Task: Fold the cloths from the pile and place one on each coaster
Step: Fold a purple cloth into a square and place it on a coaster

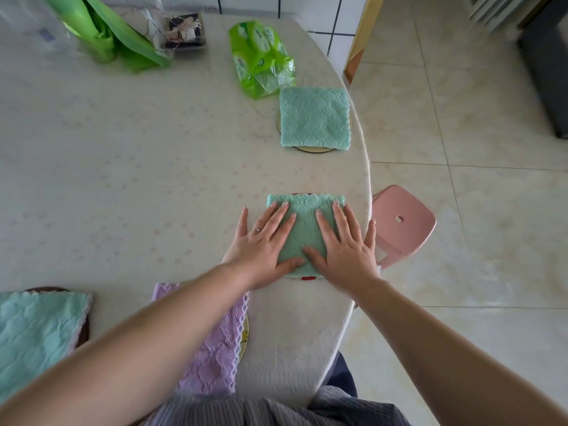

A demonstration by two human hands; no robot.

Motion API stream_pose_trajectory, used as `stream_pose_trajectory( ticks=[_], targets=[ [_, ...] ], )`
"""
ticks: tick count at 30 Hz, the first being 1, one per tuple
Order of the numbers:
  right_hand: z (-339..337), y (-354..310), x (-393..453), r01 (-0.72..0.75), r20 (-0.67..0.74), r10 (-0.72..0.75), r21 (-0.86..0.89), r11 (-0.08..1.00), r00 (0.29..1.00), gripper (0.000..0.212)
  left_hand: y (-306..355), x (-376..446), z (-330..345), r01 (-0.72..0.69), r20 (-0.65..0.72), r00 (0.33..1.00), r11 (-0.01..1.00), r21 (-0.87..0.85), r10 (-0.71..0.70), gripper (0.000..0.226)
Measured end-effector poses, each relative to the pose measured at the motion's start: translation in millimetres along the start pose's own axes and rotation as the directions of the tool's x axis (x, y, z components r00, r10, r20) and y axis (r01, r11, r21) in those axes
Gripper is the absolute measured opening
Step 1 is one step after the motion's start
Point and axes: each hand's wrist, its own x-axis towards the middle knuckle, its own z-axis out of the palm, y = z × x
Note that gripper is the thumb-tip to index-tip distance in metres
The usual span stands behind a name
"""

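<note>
Both hands lie flat with fingers straight — left hand (263, 241) and right hand (344, 244) pressing a folded square of green quilted terry cloth (304, 232). It sits near the desk's (138, 155) right edge on a round coaster (307, 278) — only a red rim sliver shows.

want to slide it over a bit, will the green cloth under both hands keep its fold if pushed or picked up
The green cloth looks soft and plush, so lifted by one edge it would probably droop and unfold. Pushed flat under the left hand and right hand, it likely bunches rather than glides. It seems light, and might drag the coaster beneath along.
</note>
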Motion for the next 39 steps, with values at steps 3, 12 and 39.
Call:
stream_pose_trajectory(
  ticks=[3,12,39],
  targets=[
    [-11,-10,-14,0.045,-0.063,-0.039,0.101,0.994,0.997,0.071,-12,-23,-7,-0.005,-0.152,0.988,0.984,-0.18,-0.023,0.074],
    [3,-100,-87,0.031,-0.159,0.099,0.658,0.752,0.982,0.035,-107,-150,16,0.235,-0.203,0.811,0.624,-0.746,-0.549,0.019],
    [38,-159,-116,0.039,-0.064,0.0,0.605,0.795,0.998,0.05,-110,-207,44,0.31,0.034,0.916,0.65,-0.693,-0.4,0.018]
  ],
)
